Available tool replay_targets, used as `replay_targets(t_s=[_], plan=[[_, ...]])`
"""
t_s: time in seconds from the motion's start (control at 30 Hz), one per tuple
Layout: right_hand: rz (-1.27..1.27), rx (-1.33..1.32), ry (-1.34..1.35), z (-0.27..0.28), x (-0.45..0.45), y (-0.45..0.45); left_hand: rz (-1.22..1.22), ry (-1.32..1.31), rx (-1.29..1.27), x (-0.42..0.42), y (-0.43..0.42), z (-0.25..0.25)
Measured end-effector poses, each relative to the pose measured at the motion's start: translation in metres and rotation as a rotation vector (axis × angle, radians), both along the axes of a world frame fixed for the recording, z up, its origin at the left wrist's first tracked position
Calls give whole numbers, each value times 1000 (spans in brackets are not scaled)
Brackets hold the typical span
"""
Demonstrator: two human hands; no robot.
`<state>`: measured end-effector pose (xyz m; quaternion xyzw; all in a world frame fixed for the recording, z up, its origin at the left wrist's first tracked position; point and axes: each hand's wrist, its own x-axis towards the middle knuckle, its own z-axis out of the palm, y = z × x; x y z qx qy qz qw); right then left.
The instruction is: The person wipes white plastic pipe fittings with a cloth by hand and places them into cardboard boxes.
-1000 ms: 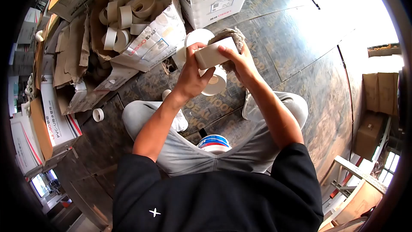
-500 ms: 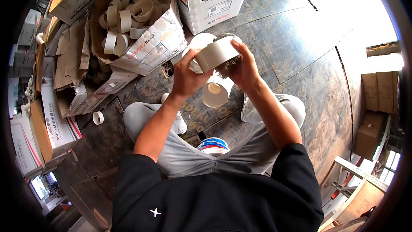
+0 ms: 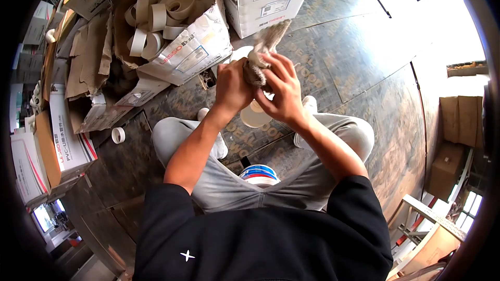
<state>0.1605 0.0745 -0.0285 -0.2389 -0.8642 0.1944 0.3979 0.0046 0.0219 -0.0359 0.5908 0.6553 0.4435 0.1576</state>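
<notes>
A crumpled grey-brown rag (image 3: 255,70) is bunched between my hands, its loose end sticking up and away from me. My right hand (image 3: 281,88) pinches the rag, fingers curled over it. Closed beside it, my left hand (image 3: 232,88) grips the white pipe coupling, which is almost wholly hidden by the hands and rag; only a pale sliver shows between them. Beneath my hands, a white pipe fitting (image 3: 255,115) stands on the floor, partly covered. Another white round piece (image 3: 240,53) shows just behind my left hand.
An open carton (image 3: 190,54) full of white pipe couplings stands ahead left, beside a tall white carton (image 3: 276,0). One loose ring (image 3: 118,135) lies on the dark board floor (image 3: 359,67). A bucket (image 3: 259,173) with a blue-and-red label sits between my legs. More cartons (image 3: 461,119) stand right.
The coupling has been turned and lowered behind my hands, so its broad side no longer shows. My right hand has moved inward and down, and the rag now sticks up above it.
</notes>
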Motion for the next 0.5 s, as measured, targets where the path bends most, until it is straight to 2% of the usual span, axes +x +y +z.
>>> replay_targets(t_s=[0.03, 0.1, 0.17, 0.2, 0.23, 0.27, 0.3, 0.33, 0.37, 0.43, 0.5], plan=[[33, 4, -38, 0, -2, -3, -10, -103, -47, 0, 0, 0], [-22, -134, -79, -10, -4, 1, 0, -147, -276, 0, -3, 6], [-162, -609, -54, -17, -13, 9, 71, -39, -330, 1, 0, -1], [-81, -826, 183, -40, -16, 18, 16, -134, -285, -1, -1, 0], [-29, -1127, 187, -33, -14, 23, -44, -229, -240, -2, -2, 3], [52, -1315, 296, -36, -13, 25, -99, -336, -214, -4, -1, -1], [140, -1499, 408, -42, -14, 26, -102, -335, -210, -3, -2, 0], [154, -1474, 540, -42, -20, 22, -139, -330, -225, -3, -4, 5], [159, -1473, 541, -40, -19, 23, -174, -326, -243, -3, -6, 11], [228, -1620, 610, -33, -13, 22, -207, -345, -262, -5, -7, 16], [263, -1651, 598, -35, -10, 23, -190, -17, -102, -5, -5, 13]])
